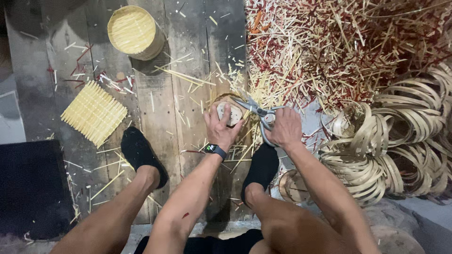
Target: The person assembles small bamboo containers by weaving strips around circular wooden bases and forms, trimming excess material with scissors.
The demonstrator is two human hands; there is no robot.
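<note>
My left hand [220, 126] presses down on a small round bamboo piece [232, 112] that rests on the wooden floor between my feet. A dark watch sits on that wrist. My right hand [284, 128] grips the handles of grey metal scissors [258, 111], whose blades point left and meet the right edge of the round piece. Both forearms reach forward over my bare knees.
A round woven bamboo basket [133, 31] stands at the far left. A square woven bamboo mat [94, 113] lies left. A heap of red and pale bamboo offcuts [339, 47] fills the upper right. Coiled bamboo strips [395, 141] pile at right. A black mat [30, 186] lies lower left.
</note>
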